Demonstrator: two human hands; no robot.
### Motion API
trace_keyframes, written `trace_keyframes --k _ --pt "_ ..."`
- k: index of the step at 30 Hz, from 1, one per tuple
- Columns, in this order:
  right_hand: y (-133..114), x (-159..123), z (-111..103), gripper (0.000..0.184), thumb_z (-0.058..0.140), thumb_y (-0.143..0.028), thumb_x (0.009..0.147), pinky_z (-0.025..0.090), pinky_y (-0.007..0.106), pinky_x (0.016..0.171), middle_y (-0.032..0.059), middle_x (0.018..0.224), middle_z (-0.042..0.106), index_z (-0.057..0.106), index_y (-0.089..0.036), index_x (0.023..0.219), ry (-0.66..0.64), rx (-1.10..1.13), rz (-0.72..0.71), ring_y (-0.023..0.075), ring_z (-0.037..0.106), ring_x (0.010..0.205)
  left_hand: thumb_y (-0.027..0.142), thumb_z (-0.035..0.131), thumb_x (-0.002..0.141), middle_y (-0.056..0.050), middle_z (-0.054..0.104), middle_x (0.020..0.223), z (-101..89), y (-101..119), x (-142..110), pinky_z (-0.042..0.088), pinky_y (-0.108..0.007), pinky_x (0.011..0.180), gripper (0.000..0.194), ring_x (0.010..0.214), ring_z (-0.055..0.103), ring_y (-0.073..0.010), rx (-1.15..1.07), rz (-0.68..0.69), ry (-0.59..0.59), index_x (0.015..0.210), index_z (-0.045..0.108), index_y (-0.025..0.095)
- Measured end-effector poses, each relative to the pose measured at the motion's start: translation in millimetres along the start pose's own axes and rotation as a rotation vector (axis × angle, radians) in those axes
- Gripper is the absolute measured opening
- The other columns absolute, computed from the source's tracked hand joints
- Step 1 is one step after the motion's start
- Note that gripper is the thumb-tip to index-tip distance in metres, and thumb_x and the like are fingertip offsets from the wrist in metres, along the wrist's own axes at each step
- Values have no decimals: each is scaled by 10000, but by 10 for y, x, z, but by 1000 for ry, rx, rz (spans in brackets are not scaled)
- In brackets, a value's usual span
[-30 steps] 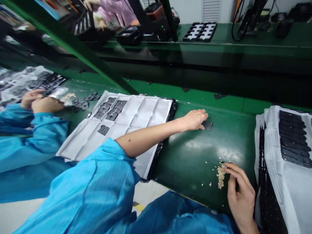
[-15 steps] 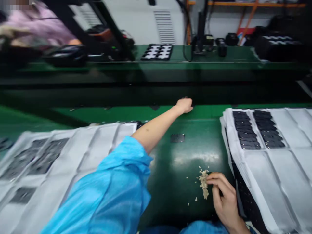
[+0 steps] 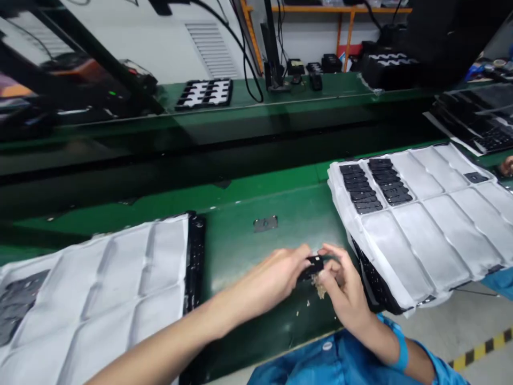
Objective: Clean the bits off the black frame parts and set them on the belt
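My left hand (image 3: 286,270) grips a small flat black part (image 3: 310,266) above the green work surface. One tiny pale chip (image 3: 318,259) shows on its upper face. At the part's right end, my right hand (image 3: 342,278) has its thumb and fingers curled against it; whether it also pinches a chip is hidden. Below the hands lies a heap of small pale chips (image 3: 321,292), partly covered by my fingers, with a few strays around it. Farther back, another flat black part (image 3: 265,223) lies alone on the green surface.
To the right, a stack of white-lined trays (image 3: 420,235) carries two rows of black parts (image 3: 358,187). A similar tray (image 3: 120,289) with dark parts stands left. Behind runs a dark conveyor belt (image 3: 240,139). Another person's hand (image 3: 507,167) shows at the far right edge.
My left hand has come back from the belt's near edge to my right hand, with a black part now visible in it. My right hand has left the chips and met it. The view has swung right.
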State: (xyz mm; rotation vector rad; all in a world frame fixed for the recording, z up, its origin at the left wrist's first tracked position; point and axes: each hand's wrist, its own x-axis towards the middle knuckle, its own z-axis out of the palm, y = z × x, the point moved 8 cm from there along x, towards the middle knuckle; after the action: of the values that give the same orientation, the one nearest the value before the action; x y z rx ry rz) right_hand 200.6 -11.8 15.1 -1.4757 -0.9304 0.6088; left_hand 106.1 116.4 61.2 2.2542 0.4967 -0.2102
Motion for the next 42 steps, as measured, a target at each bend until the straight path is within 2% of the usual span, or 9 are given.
trace_keyframes --k 2,4,7,9,14,19,27,36,42 --pt "-47 10 71 270 579 -354 1108 604 268 691 59 997 745 716 -194 1276 -82 35 19 136 668 693 338 401 1114 -5 645 778 146 111 -217 383 -271 657 252 655 570 -155 -82 1 64 966 574 230" --pt "-80 2 95 249 575 -369 1118 570 242 619 47 959 736 752 -195 1132 -108 59 48 116 639 631 361 474 1105 -18 685 849 211 116 -340 421 -265 702 219 726 611 -155 -245 -41 160 995 604 222" --pt "-81 -13 36 223 630 -373 1101 549 224 595 11 840 697 764 -194 1093 -60 68 107 115 634 616 419 519 1095 -18 683 817 316 7 -435 477 -246 686 277 702 643 -137 -561 -106 267 942 597 202" --pt "-73 -18 14 215 664 -375 1085 553 227 609 7 822 686 775 -196 1127 -72 67 133 122 638 640 445 484 1110 -9 661 758 386 -46 -479 481 -232 641 336 635 633 -119 -677 -113 322 891 554 201" --pt "-28 -32 48 220 677 -382 1086 541 237 629 22 873 705 796 -224 1181 -179 135 190 126 619 681 454 446 1140 27 626 658 475 -35 -557 451 -205 592 348 558 600 -92 -685 -60 419 897 500 210" --pt "111 -39 96 195 673 -370 1091 510 242 633 35 947 731 817 -242 1124 -144 257 244 122 586 701 402 447 1142 30 617 675 520 -35 -576 457 -215 611 302 578 596 -98 -638 -4 490 913 500 214" --pt "194 -17 132 273 625 -415 1085 495 283 611 40 869 711 802 -208 1071 -114 176 218 151 566 664 314 435 1142 41 602 697 582 -44 -564 414 -218 604 224 572 544 -93 -527 54 606 946 488 220" --pt "166 -53 157 209 621 -321 1093 490 266 646 41 1013 745 806 -223 1093 -123 180 176 130 591 710 306 428 1155 51 584 683 626 -69 -563 423 -215 626 267 564 548 -83 -637 52 615 913 494 212" --pt "96 -41 143 195 625 -251 1064 539 271 749 49 1070 760 815 -250 1105 -157 138 133 188 709 927 307 440 1153 55 573 662 632 -94 -543 417 -218 625 288 556 537 -82 -649 39 606 887 497 211"
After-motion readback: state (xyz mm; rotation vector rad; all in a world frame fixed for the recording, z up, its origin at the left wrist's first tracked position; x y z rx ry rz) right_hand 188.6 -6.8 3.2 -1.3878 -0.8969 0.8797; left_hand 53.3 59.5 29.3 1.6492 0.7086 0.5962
